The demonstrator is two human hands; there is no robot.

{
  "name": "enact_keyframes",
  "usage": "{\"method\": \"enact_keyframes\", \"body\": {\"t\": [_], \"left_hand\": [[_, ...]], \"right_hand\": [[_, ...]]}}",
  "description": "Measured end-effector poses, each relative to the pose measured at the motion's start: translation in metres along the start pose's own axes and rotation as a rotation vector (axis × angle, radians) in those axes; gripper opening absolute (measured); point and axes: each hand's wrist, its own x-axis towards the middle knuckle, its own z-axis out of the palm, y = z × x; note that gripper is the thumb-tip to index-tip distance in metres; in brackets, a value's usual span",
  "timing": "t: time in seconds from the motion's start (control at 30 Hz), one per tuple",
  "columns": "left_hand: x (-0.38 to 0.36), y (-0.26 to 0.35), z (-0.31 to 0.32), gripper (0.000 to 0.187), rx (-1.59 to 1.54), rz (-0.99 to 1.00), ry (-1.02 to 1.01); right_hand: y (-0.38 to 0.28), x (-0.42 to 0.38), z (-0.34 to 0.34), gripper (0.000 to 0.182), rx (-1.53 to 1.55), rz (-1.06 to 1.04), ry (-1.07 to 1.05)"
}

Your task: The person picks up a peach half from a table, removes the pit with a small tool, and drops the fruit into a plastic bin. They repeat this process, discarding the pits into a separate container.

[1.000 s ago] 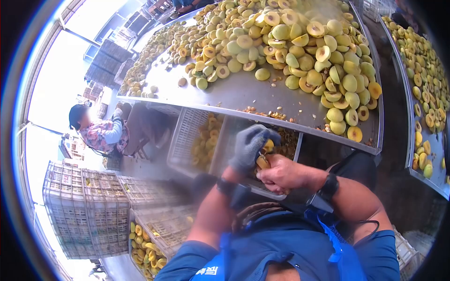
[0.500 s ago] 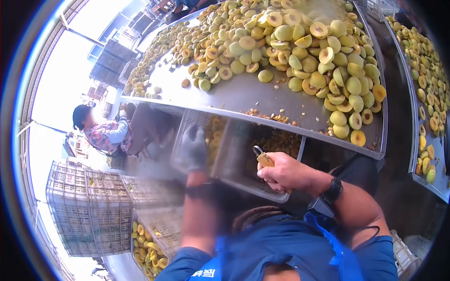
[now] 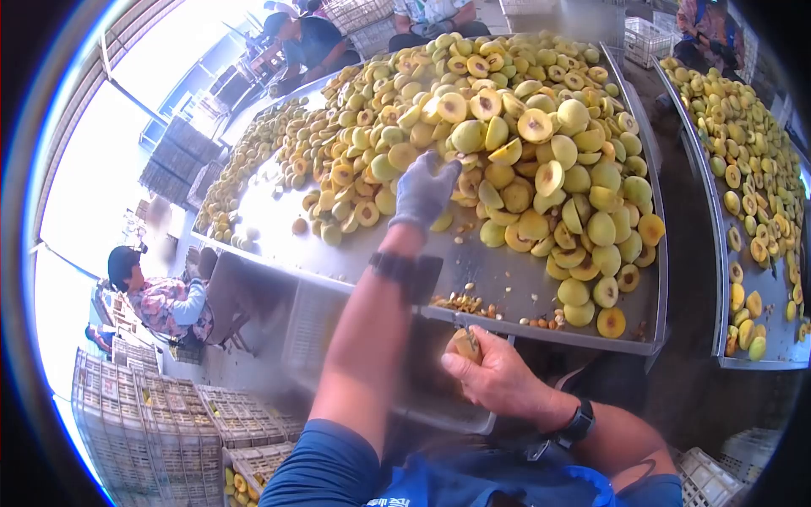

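Note:
My left hand (image 3: 425, 193), in a grey glove, reaches over the metal table to the near edge of a heap of yellow-green stone fruit (image 3: 507, 152), many of them halved with brown pit hollows showing. Its fingers are apart at the fruit, and I see nothing held in them. Closer to me, my right hand (image 3: 498, 376) is bare and closed around the wooden handle (image 3: 467, 345) of a small pitting tool, just in front of the table's edge. The tool's metal tip is hard to make out. Pits and scraps (image 3: 460, 302) lie along that edge.
Below the table edge, a pale crate (image 3: 317, 329) stands at the left, partly blurred. Stacked crates (image 3: 144, 422) rise at lower left. A second fruit-laden table (image 3: 718, 279) is at right. A seated person (image 3: 173, 300) works at left; others sit beyond the table.
My left hand has moved from over the crate up and forward to the fruit heap. The right hand still grips the tool. The view has tilted up, showing more people behind the table.

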Motion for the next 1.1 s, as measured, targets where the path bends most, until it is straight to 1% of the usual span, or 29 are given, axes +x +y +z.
{"method": "enact_keyframes", "body": {"t": [0.1,0.13,0.2,0.23,0.27,0.37,0.4,0.5,0.53,0.63,0.67,0.8,0.9,1.0,1.1], "left_hand": [[0.018,0.024,0.004,0.05,-0.475,-0.387,-0.383],[0.018,0.026,0.009,0.045,-0.491,-0.354,-0.338],[0.012,-0.005,0.03,0.043,-0.742,-0.264,-0.288],[0.004,-0.008,0.029,0.042,-0.864,-0.22,-0.26],[-0.011,-0.016,0.023,0.042,-0.889,-0.292,-0.303],[-0.059,-0.027,0.001,0.049,-1.041,-0.386,-0.395],[-0.077,-0.025,-0.008,0.055,-1.048,-0.332,-0.398],[-0.131,0.011,-0.045,0.049,-1.07,-0.291,-0.315],[-0.143,0.012,-0.054,0.051,-1.045,-0.296,-0.339],[-0.177,0.021,-0.071,0.052,-0.981,-0.152,-0.293],[-0.186,0.026,-0.081,0.052,-0.962,-0.175,-0.322],[-0.211,0.033,-0.091,0.052,-0.885,-0.101,-0.268],[-0.222,0.033,-0.094,0.049,-0.774,-0.087,-0.253],[-0.23,0.03,-0.099,0.045,-0.694,-0.128,-0.214],[-0.231,0.033,-0.107,0.044,-0.401,0.008,-0.166]], "right_hand": [[0.006,0.005,-0.003,0.016,-0.169,-0.151,0.038],[0.005,0.005,-0.003,0.016,-0.196,-0.158,0.042],[0.001,0.003,-0.003,0.016,-0.21,-0.185,0.056],[-0.001,0.003,-0.003,0.015,-0.214,-0.198,0.06],[0.001,0.004,-0.005,0.015,-0.238,-0.221,0.082],[0.008,0.01,-0.014,0.015,-0.313,-0.272,0.144],[0.006,0.011,-0.017,0.016,-0.341,-0.284,0.174],[0.001,0.016,-0.019,0.019,-0.562,-0.413,0.349],[-0.008,0.012,-0.017,0.02,-0.587,-0.34,0.372],[-0.007,0.013,-0.017,0.02,-0.693,-0.364,0.421],[-0.01,0.011,-0.014,0.021,-0.668,-0.343,0.413],[-0.006,0.007,-0.013,0.023,-0.836,-0.312,0.356],[0.01,0.009,-0.009,0.024,-0.849,-0.366,0.38],[0.017,0.01,-0.009,0.026,-0.889,-0.451,0.324],[0.017,0.011,-0.004,0.028,-1.079,-0.213,0.34]]}}
